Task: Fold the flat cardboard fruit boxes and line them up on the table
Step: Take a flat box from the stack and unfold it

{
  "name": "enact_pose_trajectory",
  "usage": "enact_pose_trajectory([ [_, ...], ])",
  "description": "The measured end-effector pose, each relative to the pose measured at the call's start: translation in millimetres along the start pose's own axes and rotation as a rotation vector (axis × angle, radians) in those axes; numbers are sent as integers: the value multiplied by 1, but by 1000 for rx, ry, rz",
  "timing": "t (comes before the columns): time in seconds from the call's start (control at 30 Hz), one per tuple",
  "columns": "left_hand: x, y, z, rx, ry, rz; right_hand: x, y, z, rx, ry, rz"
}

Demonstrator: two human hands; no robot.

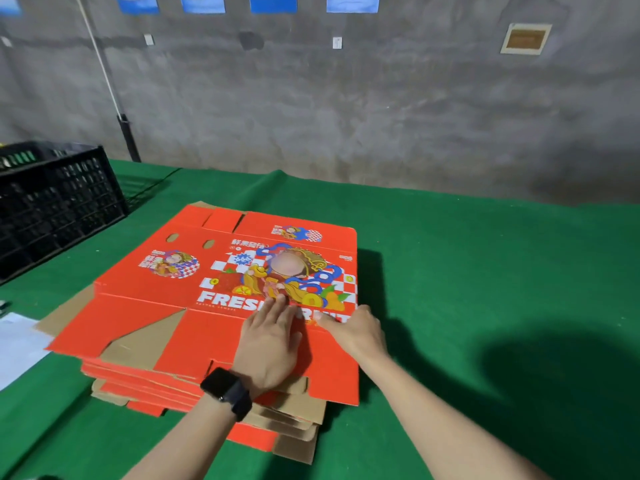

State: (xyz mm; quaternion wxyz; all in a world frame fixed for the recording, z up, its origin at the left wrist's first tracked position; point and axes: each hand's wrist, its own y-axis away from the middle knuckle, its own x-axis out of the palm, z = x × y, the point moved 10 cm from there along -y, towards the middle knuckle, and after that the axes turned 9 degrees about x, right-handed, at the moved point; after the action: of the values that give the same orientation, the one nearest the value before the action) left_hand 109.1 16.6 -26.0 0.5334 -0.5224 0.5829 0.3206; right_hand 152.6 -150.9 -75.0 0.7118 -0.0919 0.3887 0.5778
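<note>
Left hand lay flat, fingers straight, on the top box; right hand pinched its right edge. Probably light, stiff cardboard, best lifted by its edges.

One stack of flat cardboard fruit boxes, layers uncountable; one black crate; one white sheet; one wristwatch; two hands: left hand, right hand.

Stack of flat boxes sits on the table, toward its near side, with the top flat box lying across it. The left hand rests flat on that box's near right part, and the right hand, just beside it, holds the right edge, thumb on top. Far left, a crate stands on the table, paper lies left of the stack, and the wall runs behind.
</note>
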Motion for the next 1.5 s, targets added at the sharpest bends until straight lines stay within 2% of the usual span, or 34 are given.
enact_pose_trajectory([
  [0.07, -8, 1, -7, 89, 260, 4, -17, -3, -10, 33, -22, -71],
  [0.13, -31, 0, 3, 72, 491, -62, -32, -3, -15, 20, -118, -81],
  [0.17, -48, -2, 17, 45, 512, -141, -37, -3, -18, 16, -235, -46],
  [0.23, -79, -7, 47, -24, 410, -273, -54, -1, -25, 25, -453, 13],
  [0.3, -98, -14, 73, -108, 299, -316, -82, 0, -36, 0, -580, -10],
  [0.4, -103, -23, 95, -201, 227, -250, -137, 1, -61, -40, -664, -78],
  [0.47, -93, -26, 86, -185, 350, -135, -172, 2, -86, -27, -714, -107],
  [0.53, -75, -28, 55, -115, 536, 24, -202, 3, -111, -14, -765, -105],
  [0.57, -67, -29, 37, -83, 525, 96, -216, 4, -122, -17, -778, -99],
  [0.63, -57, -37, -1, -13, 241, 170, -246, 5, -143, -28, -794, -84],
  [0.7, -51, -46, -63, 176, -7, 175, -277, 7, -160, -30, -807, -84],
  [0.83, -31, -35, -218, 733, -44, 152, -329, 10, -198, 25, -830, -80],
  [0.87, -28, -33, -246, 832, -82, 123, -342, 10, -211, 49, -836, -75],
  [0.93, -24, -34, -284, 912, -129, 84, -365, 8, -237, 103, -864, -59],
  [1.03, -23, -51, -316, 852, -67, 101, -384, 2, -264, 243, -976, 16],
  [1.1, -28, -63, -334, 793, -2, 71, -383, -6, -267, 248, -1298, 119],
  [1.17, -33, -77, -343, 683, 61, 14, -379, -9, -255, 164, -1553, 221],
  [1.23, -33, -91, -343, 522, 95, -40, -366, -5, -239, 110, -1540, 356],
  [1.27, -30, -97, -340, 437, 99, -51, -360, -2, -232, 96, -1456, 354],
  [1.3, -27, -101, -337, 355, 110, -57, -359, 4, -225, 81, -1349, 276],
  [1.33, -24, -105, -334, 282, 121, -64, -367, 10, -219, 42, -1226, 128],
  [1.4, -22, -110, -331, 183, 157, -95, -399, 33, -198, -146, -1036, -268],
  [1.43, -23, -111, -330, 146, 198, -123, -411, 53, -179, -274, -940, -388],
  [1.47, -26, -112, -329, 112, 268, -166, -413, 71, -158, -383, -845, -422],
  [1.5, -30, -113, -327, 78, 366, -219, -406, 86, -138, -478, -766, -387],
])
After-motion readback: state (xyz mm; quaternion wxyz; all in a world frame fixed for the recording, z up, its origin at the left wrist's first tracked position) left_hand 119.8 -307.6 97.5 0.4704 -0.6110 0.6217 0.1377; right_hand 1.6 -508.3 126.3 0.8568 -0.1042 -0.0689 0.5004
